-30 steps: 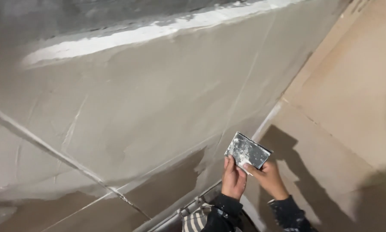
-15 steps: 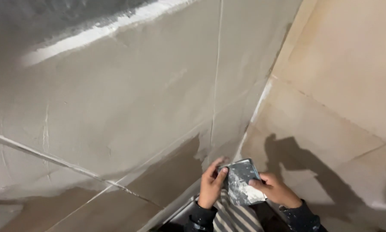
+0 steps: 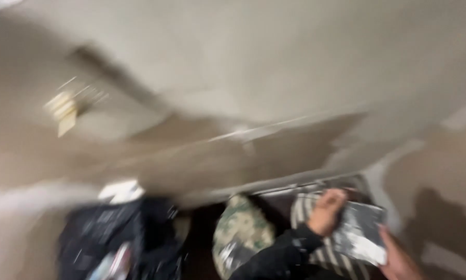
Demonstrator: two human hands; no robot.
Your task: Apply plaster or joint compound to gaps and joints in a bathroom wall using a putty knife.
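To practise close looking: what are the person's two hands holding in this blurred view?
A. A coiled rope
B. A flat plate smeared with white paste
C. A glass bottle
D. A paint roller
B: both the left hand and right hand grip a flat grey plate smeared white.

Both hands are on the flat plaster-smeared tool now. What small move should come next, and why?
Probably steady the flat tool before anything else. The left hand grips its upper edge and the right hand its lower corner, but the view is blurred, so the plastered wall above cannot be judged clearly.
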